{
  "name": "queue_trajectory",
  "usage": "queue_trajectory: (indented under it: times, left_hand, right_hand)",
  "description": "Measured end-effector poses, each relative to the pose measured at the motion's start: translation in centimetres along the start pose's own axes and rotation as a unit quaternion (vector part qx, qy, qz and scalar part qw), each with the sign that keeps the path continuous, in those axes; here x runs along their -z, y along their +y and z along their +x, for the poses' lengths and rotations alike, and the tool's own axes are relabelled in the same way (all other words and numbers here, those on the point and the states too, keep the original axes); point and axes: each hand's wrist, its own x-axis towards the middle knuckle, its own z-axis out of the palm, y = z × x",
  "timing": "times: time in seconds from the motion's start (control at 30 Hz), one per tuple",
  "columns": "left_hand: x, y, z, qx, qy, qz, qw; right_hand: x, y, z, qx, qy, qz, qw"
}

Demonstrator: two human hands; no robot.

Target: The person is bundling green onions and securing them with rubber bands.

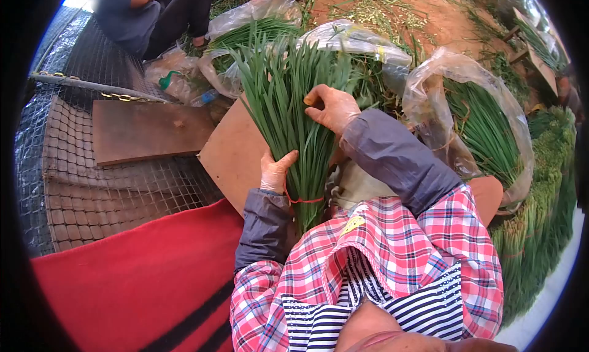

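The left hand is wrapped around the lower part of a bunch of chives, thumb across the front and fingers curled behind, gripping it just above a red band that ties the stalks together. The bunch stands nearly upright in front of the person's chest, its tips fanning out toward the top. The right hand is higher up, resting against the right side of the leaves with the fingers bent and pinching at a few blades. Both hands seem to wear thin clear gloves.

Behind the bunch lies a brown board. To the right, a clear plastic bag holds more chives, and 1 long pile of green stalks runs along the edge. Another person sits at the upper left.
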Motion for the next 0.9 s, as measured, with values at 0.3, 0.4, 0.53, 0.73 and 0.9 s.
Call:
queue_trajectory:
  times: [0.3,0.4,0.53,0.73,0.9]
  left_hand:
    - [-1.9,0.1,-0.8,0.018,-0.033,-0.031,0.999]
    - [-2.8,0.4,-1.1,-0.007,-0.05,0.003,0.999]
    - [-3.8,-0.2,-1.0,-0.026,-0.071,0.023,0.997]
    - [-6.0,-0.4,-1.1,-0.003,-0.104,0.004,0.995]
    - [-7.3,-1.3,-0.4,-0.006,-0.14,0.041,0.989]
  right_hand:
    - [2.6,1.9,-2.6,-0.018,0.002,0.031,0.999]
    - [3.8,1.7,-4.0,-0.015,0.001,-0.017,1.0]
    - [4.8,2.8,-5.4,-0.003,0.061,0.01,0.998]
    - [6.9,4.7,-7.9,-0.001,0.127,0.123,0.984]
    - [8.7,6.5,-9.4,0.009,0.159,0.081,0.984]
